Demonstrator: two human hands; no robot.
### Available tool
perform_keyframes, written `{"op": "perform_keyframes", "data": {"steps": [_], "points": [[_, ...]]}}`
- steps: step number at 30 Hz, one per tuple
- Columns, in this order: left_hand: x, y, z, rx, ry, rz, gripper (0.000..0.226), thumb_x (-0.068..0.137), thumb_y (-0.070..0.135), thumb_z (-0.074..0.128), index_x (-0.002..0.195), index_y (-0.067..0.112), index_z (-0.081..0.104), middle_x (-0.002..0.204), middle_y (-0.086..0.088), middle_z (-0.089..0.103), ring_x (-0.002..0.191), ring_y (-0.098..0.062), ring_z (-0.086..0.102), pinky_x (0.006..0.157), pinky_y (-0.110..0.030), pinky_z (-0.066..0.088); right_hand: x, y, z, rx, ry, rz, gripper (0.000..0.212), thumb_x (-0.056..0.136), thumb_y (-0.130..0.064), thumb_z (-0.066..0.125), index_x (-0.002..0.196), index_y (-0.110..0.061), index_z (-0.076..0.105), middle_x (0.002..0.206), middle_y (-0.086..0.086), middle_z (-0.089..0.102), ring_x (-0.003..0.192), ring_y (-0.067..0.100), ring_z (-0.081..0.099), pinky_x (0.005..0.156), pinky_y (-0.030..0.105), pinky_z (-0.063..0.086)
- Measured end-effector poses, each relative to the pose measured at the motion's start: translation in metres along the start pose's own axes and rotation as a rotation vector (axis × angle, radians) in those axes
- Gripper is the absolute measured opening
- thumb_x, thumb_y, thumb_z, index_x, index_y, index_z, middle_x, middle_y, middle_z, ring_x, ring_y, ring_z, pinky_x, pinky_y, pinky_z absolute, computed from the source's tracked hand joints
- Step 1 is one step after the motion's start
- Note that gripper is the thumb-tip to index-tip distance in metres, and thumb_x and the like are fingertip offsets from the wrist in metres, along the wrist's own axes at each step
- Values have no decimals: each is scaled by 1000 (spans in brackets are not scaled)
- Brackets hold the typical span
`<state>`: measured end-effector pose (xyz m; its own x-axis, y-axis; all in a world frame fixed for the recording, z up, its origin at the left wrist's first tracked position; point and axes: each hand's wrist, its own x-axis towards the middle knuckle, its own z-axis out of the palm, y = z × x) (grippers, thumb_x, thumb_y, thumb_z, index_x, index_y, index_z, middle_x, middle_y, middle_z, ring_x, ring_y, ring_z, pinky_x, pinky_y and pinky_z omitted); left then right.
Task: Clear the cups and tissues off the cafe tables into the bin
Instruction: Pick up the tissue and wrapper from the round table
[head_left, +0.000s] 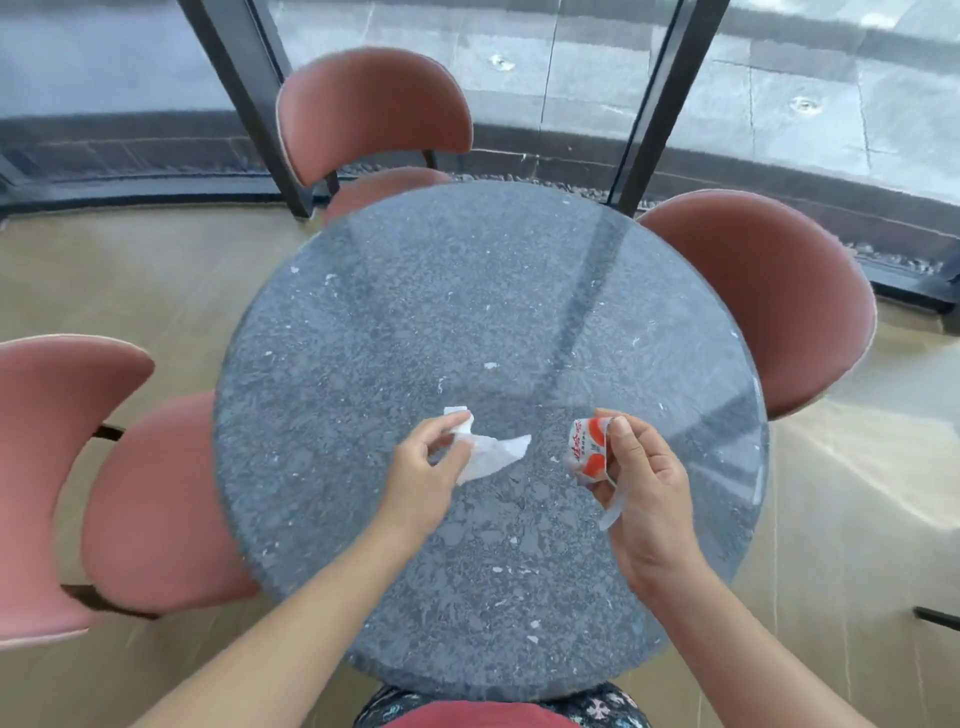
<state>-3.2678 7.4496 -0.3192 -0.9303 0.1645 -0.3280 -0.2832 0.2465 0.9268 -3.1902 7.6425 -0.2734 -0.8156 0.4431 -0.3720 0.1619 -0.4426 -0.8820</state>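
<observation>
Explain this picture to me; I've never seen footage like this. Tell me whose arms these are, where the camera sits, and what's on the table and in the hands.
There is no machine here. A person wears one camera on the head, looking down, so the arms are their own. The left hand pinches a crumpled white tissue low over the round grey table; whether it touches the top is unclear. The right hand grips a squashed red-and-white packet. Three pink chairs stand around the table.
</observation>
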Motion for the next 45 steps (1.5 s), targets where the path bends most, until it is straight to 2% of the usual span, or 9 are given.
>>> {"op": "perform_keyframes", "data": {"steps": [5,8,11,14,18,20,23,37,45], "points": [[-54,7,-18,-242,155,-8,24,96,29,62,113,38,76,126,11,72,117,-13,66,103,-31,48,-12,-3,16,-42,-148,54,30,86,-38,67,106,-16,74,92,4,70,80,21,63,83,39,49],[-85,13,-25,-306,268,24,27,104,16,57,116,32,74,121,5,74,106,-13,67,96,-30,48,-21,-5,27,-53,-261,79,26,85,-40,69,100,-20,77,92,5,69,79,20,60,80,38,49],[-122,14,-33,-351,397,54,24,98,26,60,114,35,76,101,15,73,105,-10,63,102,-27,46,-30,-2,36,-75,-396,122,30,82,-43,72,99,-19,77,88,4,68,74,19,56,80,39,50],[-166,6,-34,-363,535,72,25,95,31,60,111,39,77,118,10,73,124,-8,61,106,-23,44,-43,9,46,-105,-551,170,29,82,-45,75,96,-20,78,89,5,67,72,17,55,77,37,52],[-227,-15,-27,-380,740,118,23,98,18,60,117,23,73,126,14,72,125,-6,61,100,-17,46,-76,35,58,-229,-773,219,60,61,-72,86,99,-26,79,96,3,71,81,18,64,78,35,56],[-260,-28,-25,-378,837,108,28,94,22,58,118,22,72,126,14,71,123,-3,62,100,-17,46,-102,50,65,-268,-868,247,48,75,-64,79,102,-23,77,97,2,71,84,17,65,81,39,54],[-314,-47,-24,-395,957,76,29,99,18,56,124,19,71,132,12,69,129,-3,58,102,-14,43,-148,68,73,-306,-1006,309,30,89,-41,65,104,-18,74,91,-1,71,83,16,63,83,41,49],[-595,-123,-32,-561,1570,88,30,103,10,53,126,21,70,128,16,71,119,0,62,93,-12,46,-429,153,96,-555,-1623,403,29,92,-44,62,104,-22,75,90,5,68,82,19,59,80,37,49],[-782,-193,-46,-607,1832,77,35,96,21,54,125,28,73,132,6,70,127,-15,60,111,-40,42,-636,222,70,-617,-1826,490,25,93,-42,68,102,-20,77,92,5,69,84,21,60,84,39,53]]}}
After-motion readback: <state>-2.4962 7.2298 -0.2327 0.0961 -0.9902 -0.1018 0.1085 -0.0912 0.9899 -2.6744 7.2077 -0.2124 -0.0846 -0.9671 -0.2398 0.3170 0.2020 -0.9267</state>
